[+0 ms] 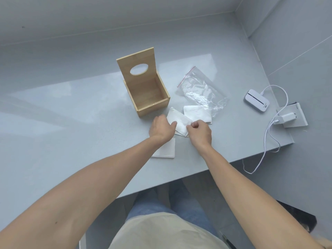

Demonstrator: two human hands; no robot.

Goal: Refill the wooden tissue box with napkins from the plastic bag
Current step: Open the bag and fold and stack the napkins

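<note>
Landmark = box, lid flipped up at its far side, cavity open and bare as far as I can see. Left to right: a flat napkin stack lies on the table well in front of the box, partly under the left wrist, untouched. Left hand sits just in front of the box's near right corner, palm down, fingers loosely curled over the left edge of the middle napkin; thumb on top of it, though the underside of the grip is hidden, so pinched vs just pressing: can't tell. That napkin lies tilted, long axis running from the box's near right corner away toward the person's right, far end almost touching the box wall. Right hand is at its near right corner, fingers closed in a tight pinch on that corner. So both hands are on the same napkin, one per end, box opening just beyond and left of the fingers; left hand is nearer the box. Third napkin lies right of the box, just beyond the right hand, its far edge tucked under the bag, which looks emptied. My read: next move is lift and swing back-left into the cavity.
</note>
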